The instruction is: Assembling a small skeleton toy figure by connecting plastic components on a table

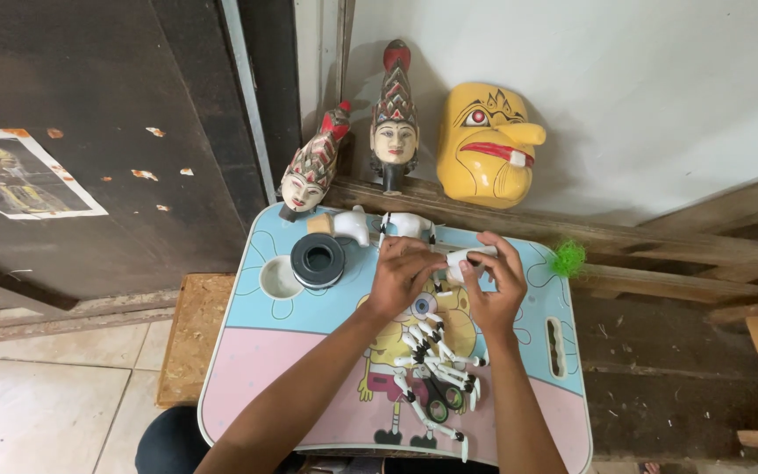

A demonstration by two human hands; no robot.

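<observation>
Over the back middle of a small blue and pink cartoon-printed table (256, 360), both my hands meet. My right hand (493, 285) holds a small white carved piece (465, 261) between fingers and thumb. The fingers of my left hand (399, 274) curl against the same piece from the left. Below my hands lies a pile of thin white jointed sticks (436, 364) with dark joints. Two more white carved pieces (354, 226) (410, 225) rest at the table's far edge.
A black round container (318, 260) sits next to a round cup hole (279, 277). Two painted wooden puppet heads (309, 171) (394, 123) and a yellow mask (487, 145) lean on the wall. A green tuft (568, 258) and wooden beams (686, 254) lie to the right.
</observation>
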